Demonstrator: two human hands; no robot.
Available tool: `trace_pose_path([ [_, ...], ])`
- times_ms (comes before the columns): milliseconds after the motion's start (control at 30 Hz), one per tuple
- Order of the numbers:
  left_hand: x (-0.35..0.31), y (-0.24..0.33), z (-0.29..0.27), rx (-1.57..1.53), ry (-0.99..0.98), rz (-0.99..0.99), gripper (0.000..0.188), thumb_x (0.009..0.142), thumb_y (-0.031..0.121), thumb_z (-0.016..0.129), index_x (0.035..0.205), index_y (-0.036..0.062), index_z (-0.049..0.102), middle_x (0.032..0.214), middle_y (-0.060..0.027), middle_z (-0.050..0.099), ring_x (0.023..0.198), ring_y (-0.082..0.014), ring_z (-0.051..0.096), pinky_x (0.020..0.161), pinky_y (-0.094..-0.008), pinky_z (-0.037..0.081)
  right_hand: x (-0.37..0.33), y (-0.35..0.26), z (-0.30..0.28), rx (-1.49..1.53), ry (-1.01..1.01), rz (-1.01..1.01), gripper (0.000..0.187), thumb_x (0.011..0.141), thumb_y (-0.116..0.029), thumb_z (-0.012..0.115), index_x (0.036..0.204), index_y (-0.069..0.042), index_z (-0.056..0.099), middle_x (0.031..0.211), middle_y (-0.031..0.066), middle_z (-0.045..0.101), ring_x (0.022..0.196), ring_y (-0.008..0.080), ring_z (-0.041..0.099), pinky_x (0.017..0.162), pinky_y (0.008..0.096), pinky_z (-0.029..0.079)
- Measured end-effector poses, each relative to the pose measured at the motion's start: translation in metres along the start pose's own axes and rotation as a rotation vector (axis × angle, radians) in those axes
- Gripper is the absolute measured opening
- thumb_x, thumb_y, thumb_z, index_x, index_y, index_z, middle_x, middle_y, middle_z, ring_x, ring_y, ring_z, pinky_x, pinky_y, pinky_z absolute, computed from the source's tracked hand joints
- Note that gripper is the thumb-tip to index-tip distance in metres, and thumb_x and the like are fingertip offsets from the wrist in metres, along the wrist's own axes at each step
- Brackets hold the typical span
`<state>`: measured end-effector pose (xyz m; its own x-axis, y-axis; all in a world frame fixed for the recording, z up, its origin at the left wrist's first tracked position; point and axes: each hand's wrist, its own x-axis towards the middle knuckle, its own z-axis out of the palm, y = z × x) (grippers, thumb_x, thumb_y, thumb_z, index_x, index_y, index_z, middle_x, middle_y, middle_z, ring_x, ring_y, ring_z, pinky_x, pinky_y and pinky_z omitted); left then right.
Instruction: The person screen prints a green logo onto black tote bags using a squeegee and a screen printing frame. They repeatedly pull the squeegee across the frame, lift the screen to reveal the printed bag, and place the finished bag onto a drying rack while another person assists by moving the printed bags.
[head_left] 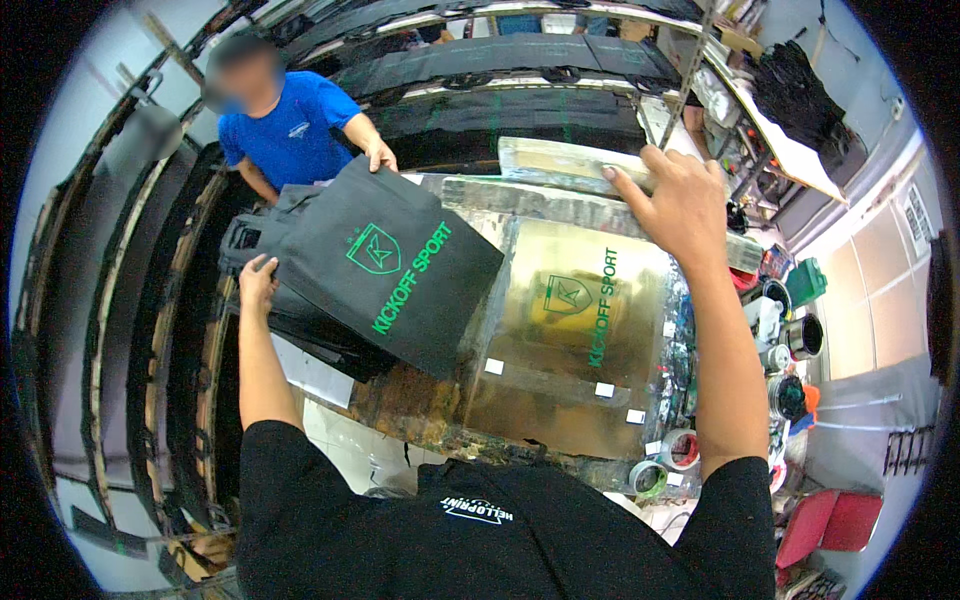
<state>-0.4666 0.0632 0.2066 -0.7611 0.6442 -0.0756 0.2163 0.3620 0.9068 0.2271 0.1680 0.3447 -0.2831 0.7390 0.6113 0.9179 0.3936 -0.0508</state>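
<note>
Hands work over a screen-printing table [560, 440], seen from above by the person wearing the camera. At the table's middle lies a glossy, yellowish printing board [570, 340] carrying a green shield emblem and green lettering. The left hand [256, 281] reaches out to the left of that board and pinches the near edge of a dark fabric bag [400, 270] printed with the same green design; the bag is lifted and tilted, overlapping the board's left edge. The right hand [680, 200] is stretched beyond the board's far side, fingers curled over the edge of a pale, ink-smeared screen frame [570, 165]. A co-worker in a blue shirt [290, 135] stands past the board's far left corner, one hand [380, 155] gripping the bag's far edge. Tape rolls [665, 462] and ink tins [795, 345] sit to the board's right.
</note>
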Motion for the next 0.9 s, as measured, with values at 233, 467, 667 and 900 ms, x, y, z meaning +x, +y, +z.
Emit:
trace_pose_path([
  [233, -0.154, -0.077, 0.101, 0.349, 0.473, 0.697, 0.054, 0.095, 0.029, 0.078, 0.134, -0.0034, 0.060, 0.127, -0.0236, 0.064, 0.119, -0.0390, 0.058, 0.103, -0.0490, 0.046, -0.001, 0.007, 0.003, -0.033, 0.031, 0.000, 0.056, 0.096, -0.062, 0.063, 0.084, -0.007, 0.066, 0.080, 0.0149, 0.069, 0.086, 0.0341, 0.069, 0.081, 0.0493, 0.043],
  [467, -0.216, -0.087, 0.130, 0.823, 0.029, 0.947, 0.052, 0.081, 0.043, 0.085, 0.109, 0.0012, 0.073, 0.119, -0.0174, 0.069, 0.116, -0.0380, 0.062, 0.102, -0.0505, 0.047, 0.000, 0.001, 0.005, -0.040, 0.006, -0.004, 0.056, 0.098, -0.061, 0.060, 0.092, -0.006, 0.069, 0.085, 0.0159, 0.072, 0.090, 0.0351, 0.070, 0.084, 0.0494, 0.044],
  [667, -0.206, -0.067, 0.142, 1.111, -0.236, 0.460, 0.054, 0.085, 0.051, 0.079, 0.106, 0.0006, 0.075, 0.130, -0.0207, 0.068, 0.127, -0.0372, 0.060, 0.111, -0.0499, 0.043, -0.002, 0.001, 0.001, -0.010, 0.043, -0.036, 0.055, 0.097, -0.060, 0.062, 0.089, -0.006, 0.069, 0.081, 0.0154, 0.071, 0.085, 0.0354, 0.070, 0.081, 0.0498, 0.044],
  [900, -0.200, -0.088, 0.142, 1.437, -0.176, 0.567, 0.072, 0.096, 0.054, 0.067, 0.139, -0.0042, 0.061, 0.138, -0.0252, 0.064, 0.137, -0.0411, 0.054, 0.117, -0.0565, 0.035, -0.005, -0.002, 0.002, -0.004, 0.067, -0.034, 0.055, 0.096, -0.060, 0.063, 0.086, -0.007, 0.069, 0.078, 0.0143, 0.069, 0.082, 0.0348, 0.069, 0.079, 0.0495, 0.044],
])
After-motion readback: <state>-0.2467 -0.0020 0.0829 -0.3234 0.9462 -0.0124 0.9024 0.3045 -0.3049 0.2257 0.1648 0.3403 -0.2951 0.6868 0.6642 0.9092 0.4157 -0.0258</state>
